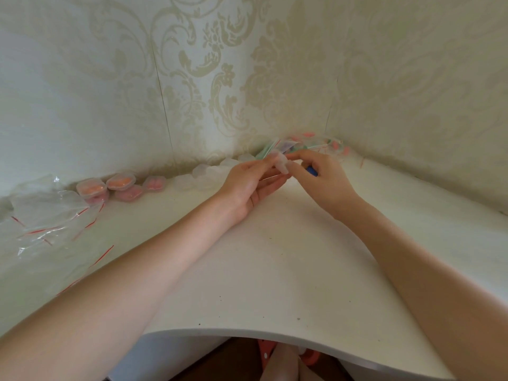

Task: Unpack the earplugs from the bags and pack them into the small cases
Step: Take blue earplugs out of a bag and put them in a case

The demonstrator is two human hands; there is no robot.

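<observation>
Both hands meet over the white table [275,270] at about 12 o'clock from the table's centre. The left hand [253,185] lies palm-up, thumb and forefinger pinching a small translucent case [281,164]. The right hand [321,174] is curled, knuckles up; its forefinger reaches to the case, and a blue earplug [312,170] shows under the curled fingers (whether they actually grip it cannot be told).

Directly beyond the hands, at 1 o'clock in the wall corner, lies a pile of full bags [316,144] with pink and green earplugs showing through the plastic.

Along the wall base, running toward 10 o'clock:
- a row of empty translucent cases [200,176], touching one another;
- four filled cases [121,187] holding orange and pink earplugs, clustered just beside the empty row.

At 9 o'clock, near the table's left edge, lies a heap of emptied clear bags [46,213] with red seal strips, well apart from the hands.
</observation>
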